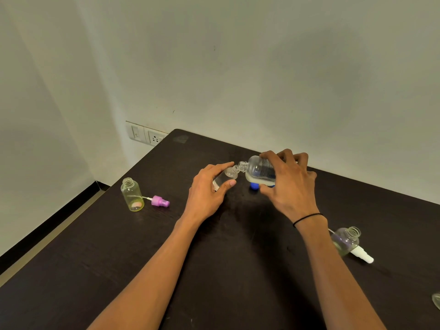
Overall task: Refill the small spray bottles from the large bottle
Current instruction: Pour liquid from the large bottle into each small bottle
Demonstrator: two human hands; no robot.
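My right hand (289,184) grips the large clear bottle (258,171), tipped on its side with its open neck pointing left. Its mouth meets the mouth of a small clear spray bottle (226,178), which my left hand (209,189) holds tilted between thumb and fingers above the dark table (238,246). A little liquid lies along the large bottle's lower side. A blue cap (253,186) sits on the table just under the large bottle. At the left stands an open yellowish small bottle (132,195) with a pink spray head (160,201) lying beside it.
Another open small bottle (346,239) stands at the right, a white spray head (362,255) lying next to it. Part of a clear object (437,300) shows at the right edge. A wall socket (147,135) is behind the table's far left corner.
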